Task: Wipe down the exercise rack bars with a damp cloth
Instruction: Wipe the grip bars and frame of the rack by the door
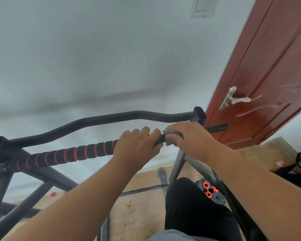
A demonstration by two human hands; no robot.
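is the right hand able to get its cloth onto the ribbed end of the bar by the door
Probably yes. The right hand grips the green cloth around the padded bar, and the ribbed end runs bare just beyond its knuckles. The door stands behind, apparently not blocking.

There's just the one view, from the person's head, wide-angle, looking forward and down over both forearms. It sits close above the rack's padded bar (66,154), which crosses the lower frame. Beyond lie the pale wall (94,58), a red-brown door (271,75) at right, and floor (134,214) far below.
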